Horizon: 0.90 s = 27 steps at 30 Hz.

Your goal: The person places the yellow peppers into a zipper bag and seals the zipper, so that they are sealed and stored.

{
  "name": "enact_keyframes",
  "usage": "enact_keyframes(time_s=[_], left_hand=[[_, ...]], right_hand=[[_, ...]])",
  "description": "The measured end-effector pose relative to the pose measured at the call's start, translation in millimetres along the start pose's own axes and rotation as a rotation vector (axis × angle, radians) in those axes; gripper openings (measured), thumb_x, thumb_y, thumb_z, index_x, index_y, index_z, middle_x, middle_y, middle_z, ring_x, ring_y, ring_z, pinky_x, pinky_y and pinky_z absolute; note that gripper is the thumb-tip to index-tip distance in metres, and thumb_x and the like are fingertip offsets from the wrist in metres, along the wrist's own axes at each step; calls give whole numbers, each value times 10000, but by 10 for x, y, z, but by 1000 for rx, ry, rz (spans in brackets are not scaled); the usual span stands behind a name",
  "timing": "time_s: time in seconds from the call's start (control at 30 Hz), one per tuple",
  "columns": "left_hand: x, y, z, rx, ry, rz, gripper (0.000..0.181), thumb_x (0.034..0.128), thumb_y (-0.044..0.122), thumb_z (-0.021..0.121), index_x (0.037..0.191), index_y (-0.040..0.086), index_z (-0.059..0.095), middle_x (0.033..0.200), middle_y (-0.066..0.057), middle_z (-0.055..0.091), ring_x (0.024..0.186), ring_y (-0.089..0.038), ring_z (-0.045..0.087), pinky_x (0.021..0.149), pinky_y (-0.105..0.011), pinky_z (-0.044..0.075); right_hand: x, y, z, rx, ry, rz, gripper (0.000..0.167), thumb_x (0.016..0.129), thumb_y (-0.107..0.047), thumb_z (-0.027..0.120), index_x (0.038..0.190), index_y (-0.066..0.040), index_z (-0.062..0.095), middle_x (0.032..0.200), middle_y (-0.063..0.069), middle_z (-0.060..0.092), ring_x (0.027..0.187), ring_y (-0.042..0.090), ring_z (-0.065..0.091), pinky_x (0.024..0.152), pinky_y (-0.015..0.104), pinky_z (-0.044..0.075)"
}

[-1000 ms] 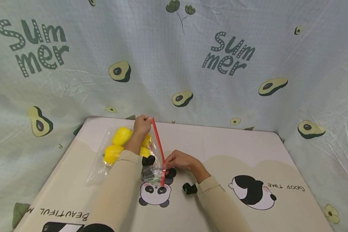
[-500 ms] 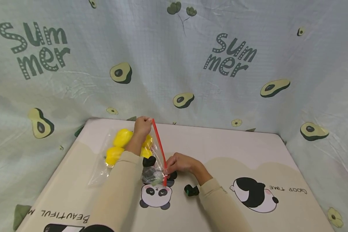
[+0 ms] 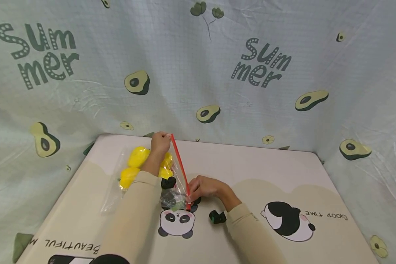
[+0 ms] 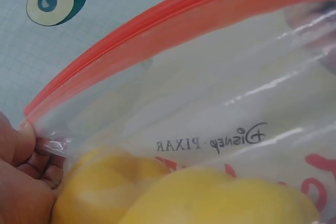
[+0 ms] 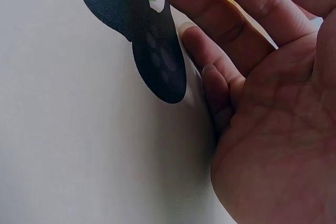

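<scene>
A clear zip bag (image 3: 113,194) with a red zip strip (image 3: 179,159) lies on the left half of the table, several yellow bell peppers (image 3: 139,157) inside it. At the strip's far end, my left hand (image 3: 160,142) pinches the bag's corner; the left wrist view shows the thumb and fingers (image 4: 21,145) closed on the clear plastic. Near the strip's other end, my right hand (image 3: 206,186) pinches the zip, with a small pale piece just under its fingertips. In the right wrist view the palm (image 5: 278,129) shows, but the pinched spot is out of sight. My left forearm covers part of the bag.
The light table cover (image 3: 237,234) bears panda prints and lettering. Behind it hangs a pale curtain (image 3: 175,44) printed with avocados. Dark wrist-worn devices show at the left wrist (image 3: 168,182) and right wrist (image 3: 217,217).
My right hand has slid a little along the red strip toward its near end, the pale piece moving with it. The left hand has stayed at the far corner.
</scene>
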<state>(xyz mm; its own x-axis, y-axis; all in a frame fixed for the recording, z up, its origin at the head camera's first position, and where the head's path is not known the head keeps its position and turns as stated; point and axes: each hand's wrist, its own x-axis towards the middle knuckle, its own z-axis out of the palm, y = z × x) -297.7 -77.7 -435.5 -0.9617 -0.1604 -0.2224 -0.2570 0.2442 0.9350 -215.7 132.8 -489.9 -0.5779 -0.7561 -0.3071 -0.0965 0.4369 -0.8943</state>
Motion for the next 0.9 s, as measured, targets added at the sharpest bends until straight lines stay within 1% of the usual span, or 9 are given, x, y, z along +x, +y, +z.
enact_keyframes(time_s=[0.23, 0.33, 0.4, 0.5, 0.63, 0.67, 0.77, 0.87, 0.9], left_hand=[[23, 5, 29, -4, 5, -3, 411, 1138, 215, 411, 1438, -42, 524, 1376, -223, 570, 1181, -293, 526, 1137, -465, 490], [23, 22, 69, 20, -3, 0, 408, 1137, 216, 410, 1435, -35, 530, 1382, -219, 574, 1190, -297, 532, 1139, -468, 491], [21, 38, 107, 47, 2, 15, 394, 1134, 208, 419, 1416, -35, 549, 1376, -218, 583, 1185, -306, 538, 1134, -474, 497], [28, 60, 188, 143, 12, 79, 364, 1128, 203, 431, 1354, -38, 583, 1330, -216, 616, 1148, -324, 564, 1097, -481, 521], [21, 78, 331, 317, -6, 176, 331, 1118, 219, 439, 1266, -24, 610, 1236, -208, 661, 1083, -346, 608, 1031, -485, 537], [18, 78, 354, 342, -12, 187, 322, 1117, 222, 443, 1250, -19, 611, 1215, -205, 665, 1067, -349, 613, 1014, -485, 540], [6, 79, 385, 386, -7, 194, 295, 1111, 225, 472, 1218, -7, 620, 1150, -192, 669, 1012, -339, 608, 953, -462, 548], [11, 83, 376, 373, -6, 203, 279, 1107, 209, 487, 1187, -17, 629, 1093, -193, 655, 947, -318, 585, 847, -405, 548], [18, 85, 370, 371, -7, 216, 278, 1106, 201, 488, 1176, -24, 635, 1079, -194, 654, 930, -309, 580, 815, -386, 535]], right_hand=[[-34, -1, -2, -25, -16, -2, 194, 901, -109, 755, 871, 76, 804, 896, -59, 690, 857, 74, 589, 794, 200, 496], [-50, 9, -3, -26, -23, 2, 193, 901, -103, 760, 873, 84, 802, 904, -47, 696, 858, 66, 601, 798, 195, 502], [-57, 11, -5, -41, -25, 0, 196, 901, -104, 763, 870, 86, 801, 914, -25, 701, 860, 63, 603, 796, 194, 502], [-61, 0, -3, -96, -7, 7, 180, 887, -114, 776, 856, 59, 813, 973, 1, 707, 916, 49, 584, 837, 200, 490], [-63, -22, 16, -189, 21, 58, 165, 863, -152, 802, 832, 7, 830, 1086, -19, 679, 1020, 24, 515, 921, 209, 463], [-54, -32, 26, -207, 20, 66, 169, 860, -167, 807, 829, -3, 832, 1101, -26, 671, 1035, 21, 503, 933, 211, 459], [-16, -60, 62, -264, 2, 55, 183, 865, -207, 808, 823, -31, 838, 1089, -41, 661, 1040, 12, 481, 925, 206, 452], [22, -80, 89, -299, -9, 34, 194, 868, -221, 802, 805, -41, 838, 1056, -60, 658, 1033, 1, 464, 931, 190, 425], [28, -78, 92, -305, -9, 33, 194, 866, -219, 802, 798, -41, 837, 1050, -67, 658, 1031, -4, 459, 935, 184, 418]])
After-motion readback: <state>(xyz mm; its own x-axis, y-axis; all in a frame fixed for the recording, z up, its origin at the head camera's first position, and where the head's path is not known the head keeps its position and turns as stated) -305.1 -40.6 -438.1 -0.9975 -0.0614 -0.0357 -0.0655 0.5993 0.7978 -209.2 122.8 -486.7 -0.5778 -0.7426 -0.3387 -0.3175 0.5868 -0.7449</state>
